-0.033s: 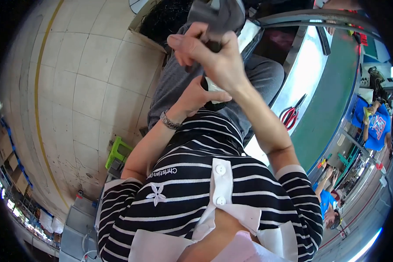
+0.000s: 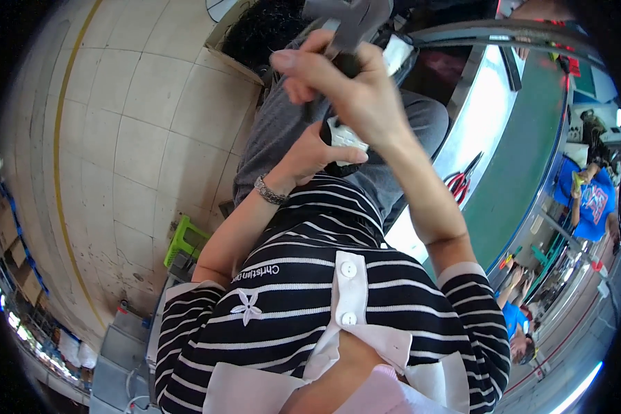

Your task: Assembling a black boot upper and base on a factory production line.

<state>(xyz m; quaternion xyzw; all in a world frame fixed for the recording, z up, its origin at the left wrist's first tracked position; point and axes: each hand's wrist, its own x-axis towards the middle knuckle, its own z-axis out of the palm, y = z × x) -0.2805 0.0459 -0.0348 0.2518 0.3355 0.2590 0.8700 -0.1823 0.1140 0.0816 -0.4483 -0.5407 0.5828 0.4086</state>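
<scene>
Low over my lap, my left hand point(image 2: 310, 152) is closed around a rounded object with a black outside and a crumpled white top point(image 2: 347, 138). Its thumb presses on the white part. Just beyond and above it is my right hand point(image 2: 355, 90), its fingers curled around a dark grey, flat, forked piece point(image 2: 355, 24). Motion blur hides the exact kind of this piece. A dark end shows below the right fingers, close to the left hand's object; whether they touch I cannot tell. Another white item in black wrapping point(image 2: 397, 54) lies by my knee.
A carton of black shreds point(image 2: 255, 41) stands on the tiled floor beyond my legs. Red-handled scissors point(image 2: 457, 183) rest on the bench to my right, beside a green work surface point(image 2: 507, 200). A green plastic stool point(image 2: 185, 240) is at left. People in blue shirts point(image 2: 593, 200) sit far right.
My right hand has shifted slightly to the right and a little nearer, with the dark piece in it. More of the white top shows in my left hand, which has stayed put.
</scene>
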